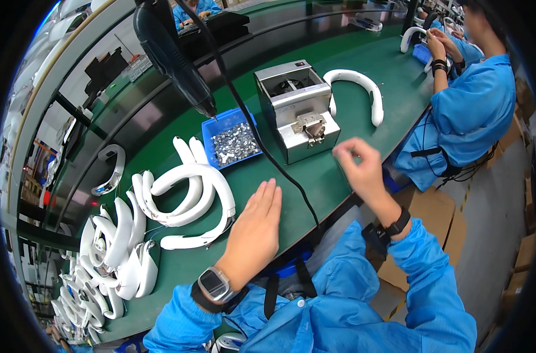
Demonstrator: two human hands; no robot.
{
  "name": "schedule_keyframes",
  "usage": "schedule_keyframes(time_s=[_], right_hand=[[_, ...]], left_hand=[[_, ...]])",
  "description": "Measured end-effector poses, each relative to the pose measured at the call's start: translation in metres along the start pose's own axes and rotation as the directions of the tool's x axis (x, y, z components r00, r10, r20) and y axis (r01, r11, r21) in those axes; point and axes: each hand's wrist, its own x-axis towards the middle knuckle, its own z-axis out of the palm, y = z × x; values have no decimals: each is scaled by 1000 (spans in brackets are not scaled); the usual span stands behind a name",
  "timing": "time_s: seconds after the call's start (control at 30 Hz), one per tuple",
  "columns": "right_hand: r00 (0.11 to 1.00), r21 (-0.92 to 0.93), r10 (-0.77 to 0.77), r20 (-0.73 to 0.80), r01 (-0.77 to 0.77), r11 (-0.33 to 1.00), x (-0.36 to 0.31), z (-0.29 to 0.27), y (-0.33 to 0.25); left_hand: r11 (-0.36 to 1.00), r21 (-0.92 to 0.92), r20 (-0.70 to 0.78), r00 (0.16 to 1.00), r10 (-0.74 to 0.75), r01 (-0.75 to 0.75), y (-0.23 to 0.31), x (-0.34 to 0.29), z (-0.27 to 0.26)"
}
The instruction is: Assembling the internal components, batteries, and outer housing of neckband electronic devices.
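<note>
My left hand point(255, 230) is over the green bench, fingers stretched out and together, holding nothing visible. Just left of it lies a white curved neckband-like housing point(224, 191), apart from the fingertips. My right hand point(363, 167) hovers near the bench's front edge, thumb and forefinger curled together in a pinch; whatever they hold, if anything, is too small to make out. Ahead of that hand stands a silver metal box machine point(306, 132) with a small mechanism on its front. A blue bin point(208, 132) of small metal parts sits left of the machine.
A dark electric screwdriver point(174, 59) hangs above the bin, and a black cable point(262, 141) crosses the bench. Several white housings point(112, 247) are heaped at left. Another curved housing point(373, 97) lies beside the machine. A co-worker in blue point(473, 100) works at right.
</note>
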Motion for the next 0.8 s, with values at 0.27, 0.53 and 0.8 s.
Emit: schedule_keyframes(time_s=[0.27, 0.53, 0.8], right_hand=[[977, -118, -99, 187, 123, 985, -15, 55, -28], [870, 196, -485, -87, 492, 848, -38, 38, -95], [989, 195, -63, 137, 35, 980, -50, 138, -118]], left_hand=[[892, -408, -524, 749, -405, 196, -44, -38, -75], [875, -326, -461, 748, -477, 357, -70, -72, -70], [854, -66, -109, 847, -520, 516, -63, -28, -28]])
